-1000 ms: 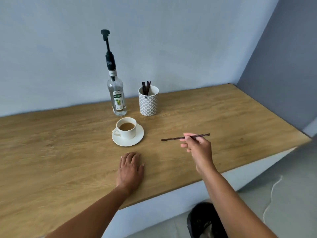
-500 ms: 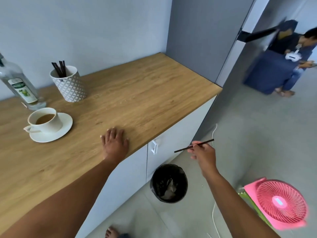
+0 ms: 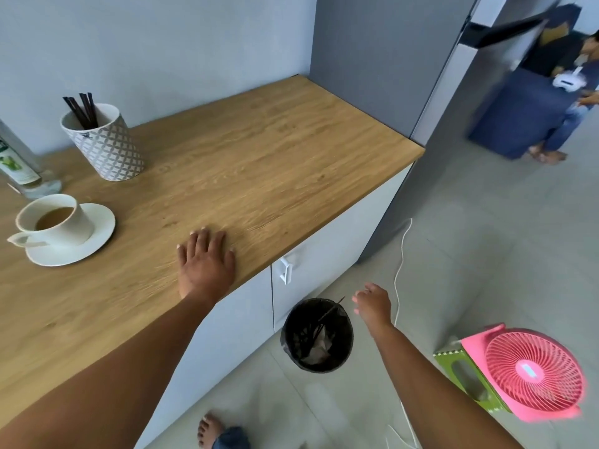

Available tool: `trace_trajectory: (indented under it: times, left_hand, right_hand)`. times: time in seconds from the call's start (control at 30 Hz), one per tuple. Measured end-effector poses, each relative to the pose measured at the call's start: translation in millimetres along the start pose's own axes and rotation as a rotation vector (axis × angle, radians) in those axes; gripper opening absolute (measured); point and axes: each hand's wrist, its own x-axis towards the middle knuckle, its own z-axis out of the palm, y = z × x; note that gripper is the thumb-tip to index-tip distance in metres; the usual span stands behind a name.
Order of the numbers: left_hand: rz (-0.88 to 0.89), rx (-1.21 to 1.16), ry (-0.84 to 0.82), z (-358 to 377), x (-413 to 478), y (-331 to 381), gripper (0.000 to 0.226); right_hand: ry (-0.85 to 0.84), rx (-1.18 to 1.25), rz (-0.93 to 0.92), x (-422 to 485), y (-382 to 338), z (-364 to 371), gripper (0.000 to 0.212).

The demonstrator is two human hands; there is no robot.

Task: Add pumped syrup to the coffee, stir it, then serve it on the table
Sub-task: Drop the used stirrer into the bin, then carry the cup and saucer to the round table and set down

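Observation:
A white cup of coffee (image 3: pixel 55 218) sits on a white saucer (image 3: pixel 97 234) at the left of the wooden counter (image 3: pixel 259 163). Behind it the syrup bottle (image 3: pixel 19 163) is cut off by the left edge. A patterned holder (image 3: pixel 103 144) with dark stir sticks stands beside it. My left hand (image 3: pixel 205 264) lies flat on the counter near its front edge, holding nothing. My right hand (image 3: pixel 372 304) hangs open over the floor, just right of a black bin (image 3: pixel 317 335). A dark stir stick (image 3: pixel 330 309) is falling at the bin's rim.
White cabinet doors with a handle (image 3: pixel 286 270) lie under the counter. A pink fan (image 3: pixel 531 374) on a green stool stands at the right. A white cable (image 3: pixel 400 264) runs over the floor. A person sits at the far right. My foot (image 3: pixel 210 429) shows below.
My view swung right and down from the counter to the floor. My right hand carried the stir stick off the counter to the bin and let it go. The left hand stayed flat.

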Motion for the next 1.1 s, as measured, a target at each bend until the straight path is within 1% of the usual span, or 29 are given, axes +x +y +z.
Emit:
trace_trajectory:
  times: [0.03,0.1,0.3,0.4,0.5,0.6,0.7,0.83,1.1]
  left_hand:
    - [0.000,0.000,0.005,0,1,0,0.055]
    - [0.003,-0.003,0.010,1,1,1,0.055]
    - [0.009,-0.012,-0.010,-2,0,-1,0.056]
    - [0.019,-0.038,-0.029,-6,-1,-1,0.056]
    - [0.041,-0.088,-0.062,-14,0,-8,0.050]
    - [0.034,-0.249,-0.087,-31,2,-16,0.037]
    - [0.018,-0.374,-0.083,-49,2,-29,0.029]
    - [-0.035,-0.436,-0.119,-68,1,-58,0.026]
    - [-0.196,-0.518,-0.055,-104,-3,-145,0.015]
  right_hand:
    - [-0.008,0.001,0.006,1,1,2,0.050]
    - [-0.013,-0.002,0.001,2,1,5,0.051]
    - [-0.058,-0.014,-0.084,-20,-10,17,0.034]
    - [-0.089,0.029,-0.169,-40,-29,25,0.025]
    - [-0.119,0.062,-0.280,-63,-53,34,0.024]
    - [-0.162,0.080,-0.384,-84,-81,50,0.024]
    - [-0.224,0.100,-0.468,-100,-110,73,0.025]
    - [-0.322,0.081,-0.542,-115,-143,114,0.026]
    - [-0.470,-0.031,-0.640,-137,-195,223,0.022]
